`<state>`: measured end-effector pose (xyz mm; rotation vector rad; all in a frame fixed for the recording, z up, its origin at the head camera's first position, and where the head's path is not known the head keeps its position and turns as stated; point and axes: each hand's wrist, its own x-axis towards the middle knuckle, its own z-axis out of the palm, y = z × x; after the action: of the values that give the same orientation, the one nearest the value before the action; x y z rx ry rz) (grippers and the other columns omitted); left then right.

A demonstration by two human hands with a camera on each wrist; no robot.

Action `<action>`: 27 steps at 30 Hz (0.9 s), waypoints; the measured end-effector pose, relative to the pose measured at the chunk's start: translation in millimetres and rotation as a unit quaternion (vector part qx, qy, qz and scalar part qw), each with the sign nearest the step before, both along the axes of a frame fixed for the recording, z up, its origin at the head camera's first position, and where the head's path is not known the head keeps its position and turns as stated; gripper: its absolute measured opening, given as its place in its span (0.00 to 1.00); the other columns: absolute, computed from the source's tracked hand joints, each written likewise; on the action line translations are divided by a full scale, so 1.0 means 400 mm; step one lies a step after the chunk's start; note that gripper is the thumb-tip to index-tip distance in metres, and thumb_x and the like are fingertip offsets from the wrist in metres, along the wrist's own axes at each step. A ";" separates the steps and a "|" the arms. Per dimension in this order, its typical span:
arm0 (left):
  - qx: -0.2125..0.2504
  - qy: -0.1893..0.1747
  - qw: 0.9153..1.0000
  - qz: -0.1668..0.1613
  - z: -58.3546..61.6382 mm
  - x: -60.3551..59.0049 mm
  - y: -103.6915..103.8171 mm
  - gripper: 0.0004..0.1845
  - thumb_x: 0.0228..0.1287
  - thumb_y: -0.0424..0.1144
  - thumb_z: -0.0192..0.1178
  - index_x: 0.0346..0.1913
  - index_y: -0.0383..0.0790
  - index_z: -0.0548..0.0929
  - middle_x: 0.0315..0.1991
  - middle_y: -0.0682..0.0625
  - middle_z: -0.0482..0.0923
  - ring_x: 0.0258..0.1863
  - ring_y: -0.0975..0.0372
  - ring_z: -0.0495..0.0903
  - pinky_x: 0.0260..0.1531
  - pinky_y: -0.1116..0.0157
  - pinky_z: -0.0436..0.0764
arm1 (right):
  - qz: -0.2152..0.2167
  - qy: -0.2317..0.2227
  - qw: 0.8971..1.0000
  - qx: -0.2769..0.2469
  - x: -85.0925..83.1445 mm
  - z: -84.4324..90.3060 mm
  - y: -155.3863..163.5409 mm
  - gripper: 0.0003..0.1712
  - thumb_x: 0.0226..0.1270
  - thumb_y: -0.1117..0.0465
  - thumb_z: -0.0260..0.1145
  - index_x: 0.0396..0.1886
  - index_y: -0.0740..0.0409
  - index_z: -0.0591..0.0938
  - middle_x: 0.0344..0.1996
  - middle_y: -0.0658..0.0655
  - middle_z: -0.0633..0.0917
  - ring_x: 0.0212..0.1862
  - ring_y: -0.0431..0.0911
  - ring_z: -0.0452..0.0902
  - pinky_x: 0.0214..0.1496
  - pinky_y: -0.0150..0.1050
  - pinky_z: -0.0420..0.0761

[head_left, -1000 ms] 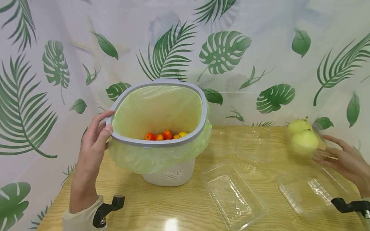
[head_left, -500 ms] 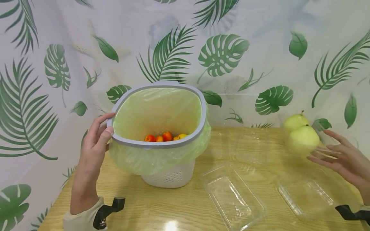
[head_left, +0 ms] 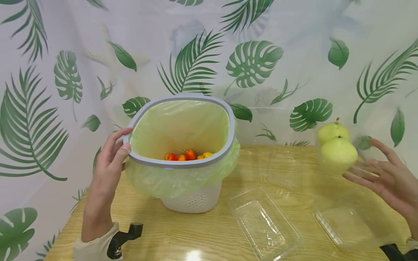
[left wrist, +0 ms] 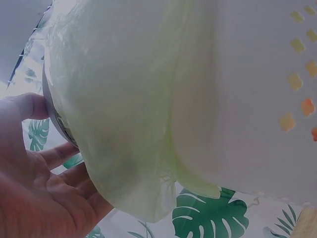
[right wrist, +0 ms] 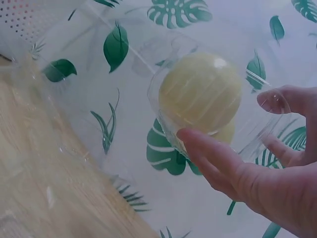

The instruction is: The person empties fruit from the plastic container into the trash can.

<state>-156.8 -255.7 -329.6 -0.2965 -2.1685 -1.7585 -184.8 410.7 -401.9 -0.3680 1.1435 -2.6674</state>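
My left hand [head_left: 109, 159] grips the grey rim of a white perforated trash bin [head_left: 192, 199], thumb and fingers on either side of the rim. A pale green bag [head_left: 176, 181] lines the bin and folds down over its outside. Inside lie several red, orange and yellow fruits [head_left: 190, 154]. On the right, my right hand [head_left: 388, 177] holds a clear plastic box [right wrist: 257, 124] by its end, with the thumb and fingers on its walls. Two round yellow-green pears [head_left: 339, 152] sit in that box, which is raised above the table.
Another clear plastic box [head_left: 261, 217] lies on the wooden table [head_left: 163, 235] right of the bin. One more [head_left: 343, 224] lies near the right front, and further clear plastic [head_left: 281, 163] lies at the back. A leaf-printed curtain [head_left: 294, 54] hangs behind.
My right hand has lifted the box with the pears a little and brought it slightly left, tilting it. My left hand keeps its grip on the bin's rim.
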 end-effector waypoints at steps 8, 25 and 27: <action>-0.015 -0.005 1.000 0.007 0.001 0.004 -0.001 0.22 0.83 0.45 0.45 0.74 0.50 0.69 0.65 0.41 0.75 0.53 0.55 0.78 0.48 0.70 0.78 | 0.056 0.033 0.997 -0.049 0.016 0.044 -0.053 0.37 0.80 0.73 0.27 0.78 0.39 0.58 0.59 0.69 0.73 0.61 0.73 0.75 0.60 0.67 0.73; -0.017 -0.008 1.000 0.005 0.003 0.003 0.000 0.22 0.83 0.45 0.46 0.75 0.50 0.69 0.67 0.42 0.74 0.54 0.55 0.78 0.48 0.70 0.78 | -0.031 0.053 0.993 0.102 0.019 0.196 -0.181 0.38 0.81 0.72 0.38 0.79 0.31 0.52 0.72 0.74 0.23 0.58 0.61 0.81 0.57 0.61 0.79; -0.016 -0.008 1.000 0.004 0.003 0.003 0.001 0.22 0.83 0.45 0.46 0.74 0.50 0.69 0.67 0.41 0.74 0.54 0.55 0.78 0.48 0.70 0.78 | -0.037 0.052 0.990 0.125 0.015 0.213 -0.198 0.39 0.81 0.72 0.39 0.79 0.31 0.52 0.70 0.74 0.25 0.59 0.60 0.80 0.56 0.60 0.79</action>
<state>-155.7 -255.4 -328.5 -0.2811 -2.2075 -1.7291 -178.7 331.5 -316.9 -0.4317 1.5305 -2.5500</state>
